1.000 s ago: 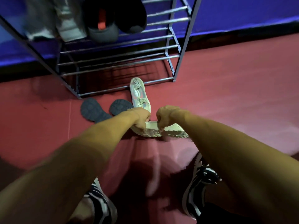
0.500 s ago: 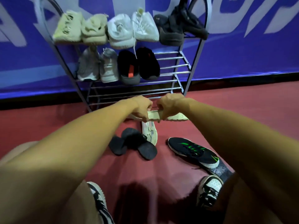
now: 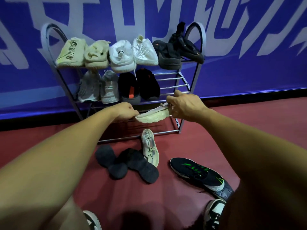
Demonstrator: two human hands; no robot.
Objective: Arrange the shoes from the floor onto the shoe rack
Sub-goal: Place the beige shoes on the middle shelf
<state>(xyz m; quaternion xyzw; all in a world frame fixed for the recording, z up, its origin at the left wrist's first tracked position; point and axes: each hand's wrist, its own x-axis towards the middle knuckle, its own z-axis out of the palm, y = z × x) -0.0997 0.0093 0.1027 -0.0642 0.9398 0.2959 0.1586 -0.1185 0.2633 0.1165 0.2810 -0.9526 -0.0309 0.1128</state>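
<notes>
Beige shoe (image 3: 152, 116) lifted off the floor (image 3: 249, 130) since a second ago, now clamped between left hand (image 3: 125, 111) and right hand (image 3: 184, 106) fingers before the shoe rack (image 3: 172, 78) middle shelf's free right end; placement next.

Background: blue wall banner (image 3: 249, 68) with large pale lettering (image 3: 119, 12), black strip (image 3: 249, 97) along its base. Red floor (image 3: 249, 123) below. Wearer's own black-and-white sneakers (image 3: 214, 211) at bottom edge.

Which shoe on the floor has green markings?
The black sneaker lying to the right on the red floor; it alone shows green stripes. The beige shoe and dark overturned pair beside it have none.
</notes>
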